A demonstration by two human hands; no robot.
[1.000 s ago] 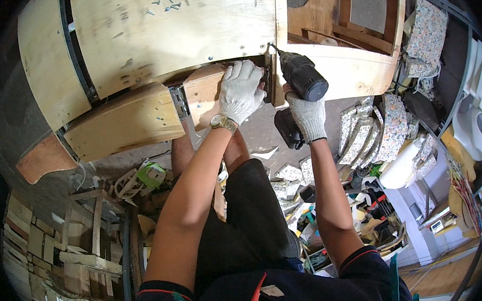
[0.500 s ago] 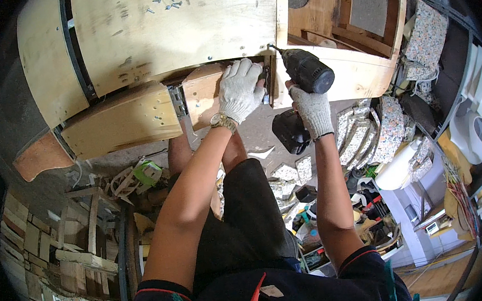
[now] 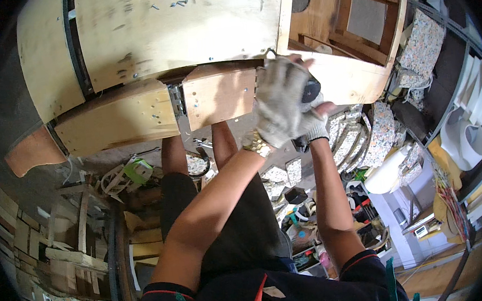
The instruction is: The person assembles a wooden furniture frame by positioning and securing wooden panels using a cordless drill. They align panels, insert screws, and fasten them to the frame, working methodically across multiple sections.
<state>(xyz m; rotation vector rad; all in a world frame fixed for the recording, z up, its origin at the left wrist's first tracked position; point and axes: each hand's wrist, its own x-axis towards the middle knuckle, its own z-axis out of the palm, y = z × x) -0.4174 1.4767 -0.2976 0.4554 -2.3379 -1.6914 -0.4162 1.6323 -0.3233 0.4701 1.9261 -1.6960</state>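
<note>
Both my hands wear whitish knit gloves and meet at a black cordless drill (image 3: 310, 92). My left hand (image 3: 283, 99) lies over the drill's body, fingers closed round it and thumb out to the right, hiding most of the tool. Behind it, my right hand (image 3: 317, 126) is wrapped round the drill's grip, only partly visible. The drill's tip is by the corner of the pale plywood panel (image 3: 186, 33), beside a curved wooden frame piece (image 3: 337, 75). Left of my hands, a short wooden block (image 3: 219, 95) and a longer board (image 3: 117, 118) hang along the panel's edge, with a metal hinge (image 3: 176, 99) between them.
Several loose screws (image 3: 173, 3) lie on the panel. An open wooden compartment (image 3: 349, 14) is at the upper right. Speckled foam pieces (image 3: 359, 135) and a tool box (image 3: 364, 208) sit on the floor to the right. Scrap wood (image 3: 74, 260) is stacked at the lower left.
My left hand has left the wooden block and moved right onto the drill, covering it. My right hand stays on the grip. The view has shifted slightly.
</note>
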